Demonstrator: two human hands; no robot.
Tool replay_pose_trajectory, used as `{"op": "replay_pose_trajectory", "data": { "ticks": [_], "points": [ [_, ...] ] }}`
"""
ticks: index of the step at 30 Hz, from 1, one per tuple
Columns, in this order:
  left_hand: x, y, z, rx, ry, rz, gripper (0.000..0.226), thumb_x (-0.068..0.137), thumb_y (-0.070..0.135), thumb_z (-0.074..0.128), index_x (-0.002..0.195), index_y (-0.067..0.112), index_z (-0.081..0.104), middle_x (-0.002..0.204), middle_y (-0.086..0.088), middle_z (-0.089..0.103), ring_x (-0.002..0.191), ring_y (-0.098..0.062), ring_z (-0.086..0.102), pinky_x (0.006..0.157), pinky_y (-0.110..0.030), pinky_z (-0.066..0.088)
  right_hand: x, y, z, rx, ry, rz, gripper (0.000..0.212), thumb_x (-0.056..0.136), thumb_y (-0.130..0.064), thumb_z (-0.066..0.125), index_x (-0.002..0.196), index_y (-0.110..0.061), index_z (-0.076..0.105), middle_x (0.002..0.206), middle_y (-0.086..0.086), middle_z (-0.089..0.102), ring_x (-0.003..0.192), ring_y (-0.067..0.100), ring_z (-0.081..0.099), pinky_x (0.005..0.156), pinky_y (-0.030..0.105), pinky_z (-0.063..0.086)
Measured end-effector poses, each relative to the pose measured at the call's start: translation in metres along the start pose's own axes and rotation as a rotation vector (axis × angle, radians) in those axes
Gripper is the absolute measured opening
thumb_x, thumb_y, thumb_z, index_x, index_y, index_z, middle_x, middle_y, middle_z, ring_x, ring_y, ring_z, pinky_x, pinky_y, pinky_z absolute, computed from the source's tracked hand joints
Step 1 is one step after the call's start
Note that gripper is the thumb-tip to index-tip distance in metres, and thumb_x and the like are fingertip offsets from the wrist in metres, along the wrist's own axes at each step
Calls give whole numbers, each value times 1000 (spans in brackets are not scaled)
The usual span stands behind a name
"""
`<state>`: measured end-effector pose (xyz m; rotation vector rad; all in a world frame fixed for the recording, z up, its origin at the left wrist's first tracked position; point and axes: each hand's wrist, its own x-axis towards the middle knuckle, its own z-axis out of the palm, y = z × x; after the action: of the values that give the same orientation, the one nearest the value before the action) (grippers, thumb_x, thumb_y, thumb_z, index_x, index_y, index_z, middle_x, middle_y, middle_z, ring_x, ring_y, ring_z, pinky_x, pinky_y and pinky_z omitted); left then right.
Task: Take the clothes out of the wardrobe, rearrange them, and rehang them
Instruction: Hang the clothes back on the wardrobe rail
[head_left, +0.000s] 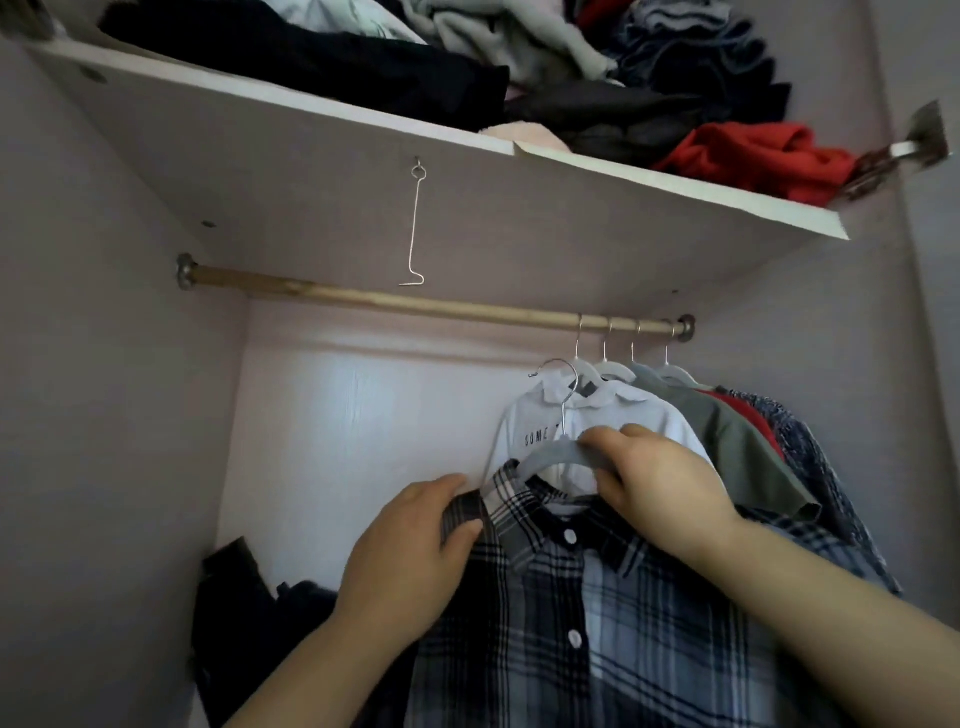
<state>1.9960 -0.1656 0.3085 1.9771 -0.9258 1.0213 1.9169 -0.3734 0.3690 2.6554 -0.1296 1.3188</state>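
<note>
A black, white and blue plaid shirt (597, 613) hangs in front of me on a pale grey hanger (561, 457) whose metal hook (563, 384) sits below the rail, not on it. My right hand (660, 483) grips the hanger's right arm at the collar. My left hand (410, 556) pinches the shirt's left shoulder. The brass rail (389, 304) runs across the wardrobe. Several garments hang at its right end: a white printed shirt (540, 431), an olive one (737, 447), a red one and a speckled blue knit (810, 457).
The shelf (363, 171) above the rail carries a heap of folded clothes, black, grey, denim and red (769, 156). A wire hook (414, 228) dangles from its underside. Dark clothing (244, 613) lies low at the left. The rail's left stretch is bare.
</note>
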Motion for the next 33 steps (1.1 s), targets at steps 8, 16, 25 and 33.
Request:
{"op": "replay_pose_trajectory", "data": {
  "ticks": [8, 16, 25, 33],
  "points": [
    [67, -19, 9, 42, 84, 23, 45, 91, 40, 51, 134, 37, 39, 121, 16, 50, 100, 1, 45, 82, -14, 34, 115, 23, 20, -94, 89, 31, 24, 86, -11, 47, 108, -20, 54, 94, 4, 57, 81, 28, 57, 59, 29, 40],
    [103, -40, 26, 162, 167, 30, 45, 89, 41, 51, 132, 41, 38, 118, 22, 50, 103, 3, 48, 84, -14, 37, 198, 45, 37, -117, 86, 121, 39, 84, 0, 47, 117, -17, 57, 105, 8, 62, 92, 31, 61, 64, 30, 42],
    [101, -71, 46, 217, 142, -49, 46, 89, 40, 54, 132, 42, 38, 113, 23, 49, 96, 5, 47, 81, -12, 36, 211, 42, 98, -135, -18, 167, 30, 85, -2, 53, 112, -12, 56, 102, 6, 61, 93, 27, 59, 64, 30, 41],
    [75, -84, 51, 256, 55, -96, 48, 90, 39, 53, 134, 39, 36, 120, 21, 49, 103, 3, 47, 86, -12, 37, 172, 27, 116, -261, 20, 52, 47, 89, -19, 48, 135, -16, 39, 133, 12, 42, 123, 31, 37, 101, 42, 32]
  ]
}}
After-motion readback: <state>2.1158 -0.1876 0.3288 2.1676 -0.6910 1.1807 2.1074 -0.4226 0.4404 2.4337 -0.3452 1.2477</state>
